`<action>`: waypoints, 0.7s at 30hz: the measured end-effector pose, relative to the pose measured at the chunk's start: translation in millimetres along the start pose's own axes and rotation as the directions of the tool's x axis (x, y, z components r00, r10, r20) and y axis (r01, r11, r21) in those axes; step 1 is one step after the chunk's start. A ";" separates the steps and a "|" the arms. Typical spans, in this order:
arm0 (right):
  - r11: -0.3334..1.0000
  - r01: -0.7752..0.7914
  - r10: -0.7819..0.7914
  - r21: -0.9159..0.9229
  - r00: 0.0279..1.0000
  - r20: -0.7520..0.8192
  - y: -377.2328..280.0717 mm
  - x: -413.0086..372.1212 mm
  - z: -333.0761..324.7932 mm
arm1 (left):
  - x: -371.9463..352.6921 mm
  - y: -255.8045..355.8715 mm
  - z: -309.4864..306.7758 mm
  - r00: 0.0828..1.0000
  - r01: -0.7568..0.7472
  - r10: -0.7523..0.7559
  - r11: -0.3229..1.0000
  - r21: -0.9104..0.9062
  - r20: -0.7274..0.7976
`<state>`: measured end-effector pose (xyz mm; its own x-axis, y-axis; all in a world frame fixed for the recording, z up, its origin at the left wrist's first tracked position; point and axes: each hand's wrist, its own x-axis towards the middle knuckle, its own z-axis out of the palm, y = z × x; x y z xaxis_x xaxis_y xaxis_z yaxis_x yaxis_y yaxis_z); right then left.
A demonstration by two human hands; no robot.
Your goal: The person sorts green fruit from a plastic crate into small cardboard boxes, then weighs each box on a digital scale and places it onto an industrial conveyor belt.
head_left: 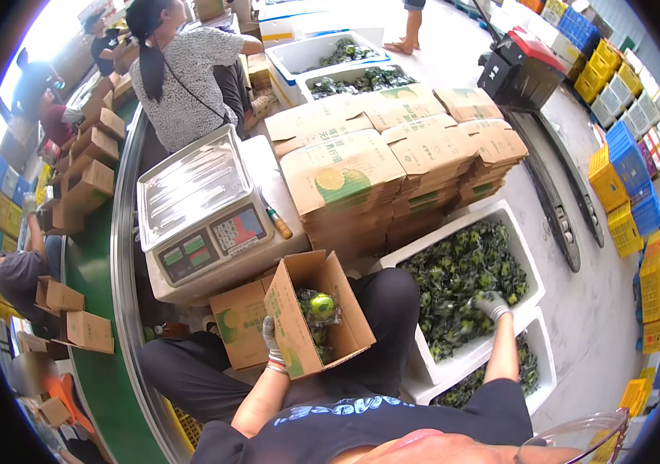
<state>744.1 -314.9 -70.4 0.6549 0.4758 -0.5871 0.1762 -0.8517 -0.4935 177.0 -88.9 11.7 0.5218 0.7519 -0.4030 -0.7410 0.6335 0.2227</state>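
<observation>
My left hand, in a grey-white glove, grips the left side wall of an open cardboard box at my lap. Inside lies a green fruit in clear plastic, with more wrapped fruit below it. My right hand, also gloved, reaches into a white foam box and touches the plastic-wrapped green fruits heaped there. Its fingertips blur into the dark wrapping, so I cannot make out whether they are closed on a fruit. Another cardboard box stands left of the one I hold.
Ahead, a weighing scale sits on a white foam box beside stacked flat cartons. A green conveyor runs along the left, with co-workers and open boxes. A second foam box of fruit is at lower right, a pallet jack beyond.
</observation>
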 end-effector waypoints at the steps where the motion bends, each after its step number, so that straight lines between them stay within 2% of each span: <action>1: 0.993 -0.027 0.032 -0.118 0.999 0.040 -70.8 -69.1 2.5 | -2.3 -3.0 12.9 1.000 0.012 -0.012 1.000 -0.007 0.011; 2: 0.880 -0.080 0.039 -0.468 0.995 -0.096 -94.6 -92.7 25.2 | -6.4 -4.7 28.1 0.999 0.028 -0.027 1.000 -0.009 0.017; 3: 0.867 -0.138 0.077 -0.479 0.986 -0.145 -130.7 -124.1 40.3 | -7.5 -4.8 37.2 0.999 0.044 -0.044 0.999 -0.008 0.023; 5: 0.861 -0.145 -0.006 -0.488 0.955 -0.296 -135.3 -138.4 65.2 | -5.6 -2.4 37.8 0.999 0.037 -0.038 0.999 0.023 0.031; 7: 0.886 -0.164 0.038 -0.435 0.958 -0.284 -148.8 -154.2 64.2 | -6.6 -1.0 31.1 0.999 0.049 -0.050 0.998 0.033 0.013; 9: 0.877 -0.103 -0.034 -0.470 0.961 -0.274 -139.9 -154.6 65.2 | -6.2 2.6 17.5 0.999 0.038 -0.038 0.999 0.017 0.032; 12: 0.919 -0.110 0.015 -0.378 0.969 -0.246 -129.3 -147.8 64.8 | -1.3 2.1 -1.4 0.999 -0.008 0.008 1.000 0.002 0.039; 13: 0.965 -0.064 -0.018 -0.254 0.952 -0.306 -106.3 -129.2 66.8 | -6.9 1.8 2.6 0.999 -0.001 0.001 1.000 -0.003 0.051; 15: 0.999 -0.005 -0.008 -0.046 0.960 -0.279 -64.2 -82.3 69.6 | -9.9 1.8 23.0 0.997 -0.001 0.001 1.000 -0.008 0.077; 17: 0.978 0.055 -0.020 0.200 0.984 -0.176 -70.4 -73.1 68.5 | -9.8 9.3 9.8 0.994 -0.067 0.068 0.998 -0.017 0.086; 19: 0.966 0.057 -0.016 0.250 0.986 -0.163 -53.2 -56.2 74.6 | -1.4 21.1 -15.4 0.987 -0.097 0.097 0.995 -0.006 0.124; 20: 0.991 0.038 -0.011 0.125 0.978 -0.210 -54.4 -57.1 78.8 | 1.9 24.6 -28.5 0.985 -0.102 0.101 0.995 -0.001 0.142; 21: 1.000 0.022 -0.024 -0.012 0.977 -0.210 -88.3 -88.8 75.8 | 1.6 24.0 -40.2 0.984 -0.091 0.089 0.996 0.004 0.153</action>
<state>614.6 -265.3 -23.3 0.7904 0.4391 -0.4272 0.1991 -0.8436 -0.4987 143.0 -79.8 -19.2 0.5123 0.8243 -0.2411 -0.7834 0.5636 0.2622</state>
